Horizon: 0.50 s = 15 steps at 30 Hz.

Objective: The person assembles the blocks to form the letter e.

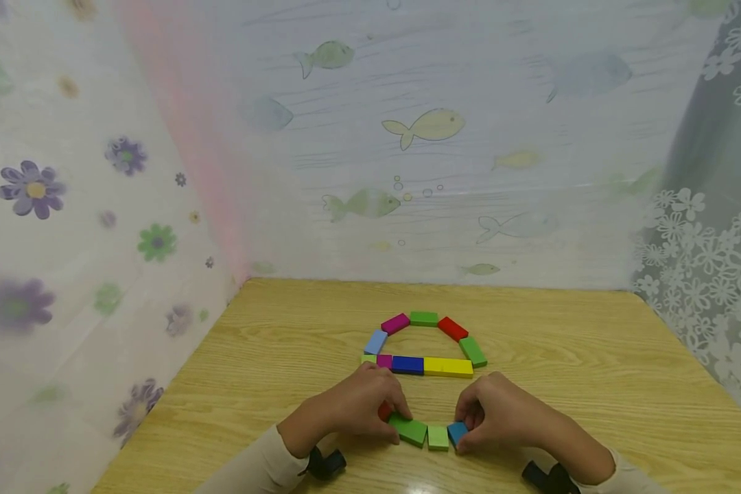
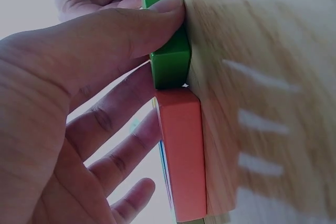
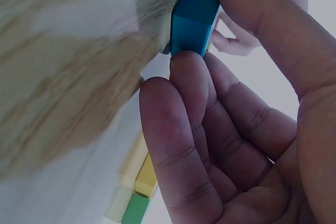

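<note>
My left hand (image 1: 364, 403) pinches a green block (image 1: 411, 431) between thumb and fingers at the near side of the table. Behind those fingers a red block (image 2: 184, 153) stands end to end with the green one, mostly hidden in the head view. A light green square block (image 1: 438, 438) lies just right of the green block. On its other side is a small blue block (image 3: 195, 17), with the thumb and fingertips of my right hand (image 1: 506, 413) pinching it. These blocks form a short, slightly curved row.
Farther back on the wooden table (image 1: 284, 329), an arch of blocks rises over a straight row with a dark blue block (image 1: 407, 365) and a yellow block (image 1: 448, 367). A red block (image 1: 453, 328) sits in the arch. A fish-patterned curtain (image 1: 444, 206) hangs behind.
</note>
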Motion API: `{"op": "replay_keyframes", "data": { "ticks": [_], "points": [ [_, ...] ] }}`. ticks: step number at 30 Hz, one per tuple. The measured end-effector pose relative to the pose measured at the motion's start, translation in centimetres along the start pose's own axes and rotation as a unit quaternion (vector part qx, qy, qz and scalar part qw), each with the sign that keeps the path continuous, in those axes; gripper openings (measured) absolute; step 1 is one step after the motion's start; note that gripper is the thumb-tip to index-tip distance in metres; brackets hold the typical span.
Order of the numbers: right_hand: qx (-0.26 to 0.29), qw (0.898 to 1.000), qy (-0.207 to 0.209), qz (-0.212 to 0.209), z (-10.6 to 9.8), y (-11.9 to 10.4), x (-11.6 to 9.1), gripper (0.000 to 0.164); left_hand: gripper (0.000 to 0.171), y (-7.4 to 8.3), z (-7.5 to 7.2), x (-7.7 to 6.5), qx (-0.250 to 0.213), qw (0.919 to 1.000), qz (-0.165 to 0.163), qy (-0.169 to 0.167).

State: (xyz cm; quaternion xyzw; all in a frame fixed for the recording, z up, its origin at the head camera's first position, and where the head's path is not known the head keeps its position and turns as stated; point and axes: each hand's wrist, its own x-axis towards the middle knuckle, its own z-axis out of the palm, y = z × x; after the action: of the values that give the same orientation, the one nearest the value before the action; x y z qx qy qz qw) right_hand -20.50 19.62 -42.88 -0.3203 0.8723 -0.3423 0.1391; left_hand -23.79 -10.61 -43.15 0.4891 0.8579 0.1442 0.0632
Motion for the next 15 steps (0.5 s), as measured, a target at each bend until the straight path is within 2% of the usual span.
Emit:
{"op": "replay_keyframes", "data": {
  "ticks": [9, 15],
  "points": [
    [0.008, 1.0, -0.007, -0.005, -0.23, -0.07, -0.12, 0.026, 0.034, 0.16, -0.11, 0.04, 0.014, 0.9999, 0.006, -0.006],
    [-0.007, 1.0, 0.001, -0.017, -0.52, 0.04, -0.23, 0.031, 0.037, -0.02, -0.35, -0.3, -0.001, 1.0, 0.008, 0.002]
  ]
}}
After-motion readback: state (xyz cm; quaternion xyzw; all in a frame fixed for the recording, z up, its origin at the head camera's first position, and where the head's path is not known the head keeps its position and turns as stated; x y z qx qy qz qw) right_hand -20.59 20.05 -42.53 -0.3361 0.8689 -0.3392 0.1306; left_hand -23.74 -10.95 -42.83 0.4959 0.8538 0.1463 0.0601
